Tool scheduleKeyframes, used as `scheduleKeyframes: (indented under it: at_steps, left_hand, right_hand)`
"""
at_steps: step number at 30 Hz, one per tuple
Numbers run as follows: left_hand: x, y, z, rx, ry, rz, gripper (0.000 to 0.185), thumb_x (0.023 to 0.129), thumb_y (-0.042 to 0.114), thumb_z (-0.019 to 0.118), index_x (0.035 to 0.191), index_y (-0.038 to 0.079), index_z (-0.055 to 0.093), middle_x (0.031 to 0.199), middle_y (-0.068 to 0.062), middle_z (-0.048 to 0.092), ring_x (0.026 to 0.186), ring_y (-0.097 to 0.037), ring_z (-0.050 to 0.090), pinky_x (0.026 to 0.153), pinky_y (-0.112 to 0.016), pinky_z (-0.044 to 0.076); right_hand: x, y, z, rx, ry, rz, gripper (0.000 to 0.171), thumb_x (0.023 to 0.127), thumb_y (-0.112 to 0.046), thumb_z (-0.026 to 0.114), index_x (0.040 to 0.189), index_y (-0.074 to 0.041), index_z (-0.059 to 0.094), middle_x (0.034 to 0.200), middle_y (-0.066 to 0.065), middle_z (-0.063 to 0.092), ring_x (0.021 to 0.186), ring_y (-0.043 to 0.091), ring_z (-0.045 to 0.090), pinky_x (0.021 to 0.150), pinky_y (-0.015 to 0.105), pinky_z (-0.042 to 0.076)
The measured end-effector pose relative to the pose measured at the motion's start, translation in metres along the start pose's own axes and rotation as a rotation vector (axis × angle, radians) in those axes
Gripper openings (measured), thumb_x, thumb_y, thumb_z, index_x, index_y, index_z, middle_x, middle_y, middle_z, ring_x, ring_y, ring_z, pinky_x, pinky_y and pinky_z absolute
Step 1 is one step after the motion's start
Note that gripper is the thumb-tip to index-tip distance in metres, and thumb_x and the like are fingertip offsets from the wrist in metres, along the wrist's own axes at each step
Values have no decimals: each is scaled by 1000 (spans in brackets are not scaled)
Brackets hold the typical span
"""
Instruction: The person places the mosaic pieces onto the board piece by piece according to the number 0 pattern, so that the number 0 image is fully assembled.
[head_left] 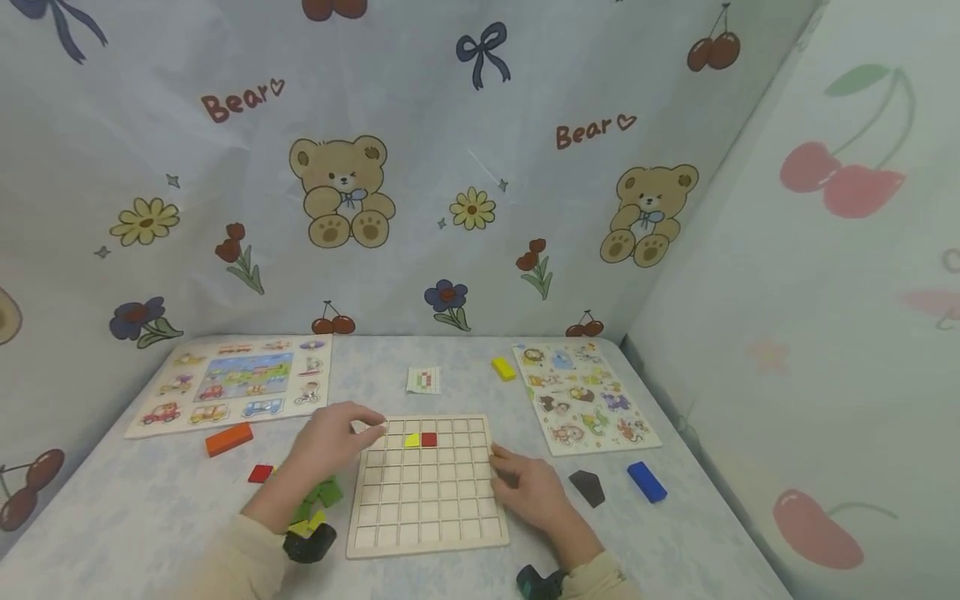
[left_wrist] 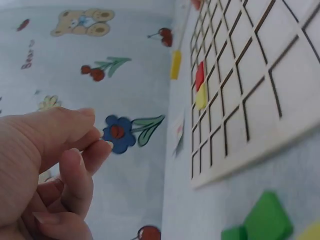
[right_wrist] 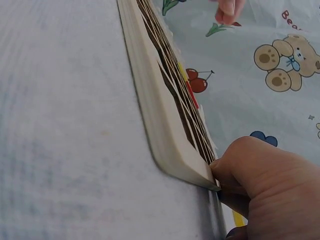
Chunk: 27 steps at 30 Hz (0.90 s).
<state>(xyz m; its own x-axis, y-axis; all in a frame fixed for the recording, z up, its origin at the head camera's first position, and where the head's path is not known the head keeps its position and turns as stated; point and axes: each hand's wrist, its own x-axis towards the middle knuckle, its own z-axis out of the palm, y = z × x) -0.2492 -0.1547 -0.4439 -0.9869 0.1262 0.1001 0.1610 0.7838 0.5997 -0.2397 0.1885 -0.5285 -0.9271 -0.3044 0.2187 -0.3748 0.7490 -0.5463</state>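
Note:
A wooden grid board (head_left: 431,492) lies on the table before me. Side by side in its second row sit a yellow tile (head_left: 412,440) and a red tile (head_left: 429,439). My left hand (head_left: 330,442) is raised over the board's far left corner. In the left wrist view its fingers (left_wrist: 75,130) are bent loosely, thumb near the fingertips, with nothing visible between them. At the board's right edge, my right hand (head_left: 531,490) pinches the rim between thumb and fingers. Loose green tiles (head_left: 324,493) lie left of the board, partly hidden by my left forearm.
Behind the board lie a small pattern card (head_left: 424,381) and a yellow block (head_left: 503,369). A vehicle puzzle (head_left: 315,375) and orange block (head_left: 229,439) are at left. An animal puzzle (head_left: 555,433), brown pentagon (head_left: 588,487) and blue block (head_left: 647,482) are at right.

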Motion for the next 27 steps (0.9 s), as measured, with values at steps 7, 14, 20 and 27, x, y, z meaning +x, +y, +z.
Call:
scheduleKeyframes:
  at_steps: [7, 14, 20, 27]
  left_hand:
    - [-42, -46, -50, 39, 66, -239, 42, 96, 39, 72, 129, 13, 73, 121, -12, 72, 86, -22, 62, 61, -31, 49]
    - [-56, -95, -38, 105, 92, -402, 41, 94, 28, 75, 128, 6, 70, 119, -18, 72, 90, -28, 64, 68, -42, 52]
    - [-57, -110, -23, 160, 81, -341, 43, 90, 22, 79, 127, 2, 70, 125, -22, 68, 114, -40, 61, 89, -59, 52]
    - [-60, -111, -20, 148, 60, -285, 36, 93, 13, 76, 127, 5, 71, 128, -21, 67, 121, -43, 59, 98, -63, 48]
  right_hand:
    - [0, -1, -2, -13, 21, -12, 38, 92, -20, 69, 128, -9, 72, 143, 2, 63, 130, 29, 62, 107, 48, 49]
    - [0, -2, 0, -2, 4, -10, 38, 93, -19, 69, 129, -8, 71, 144, 2, 62, 132, 28, 61, 108, 47, 48]
    - [-2, -4, -1, 22, -8, 17, 39, 94, -19, 69, 131, -8, 70, 145, 3, 61, 135, 30, 58, 110, 49, 46]
    - [-2, -5, 0, 37, -12, 15, 39, 95, -19, 69, 132, -7, 70, 146, 3, 61, 136, 31, 57, 110, 50, 46]
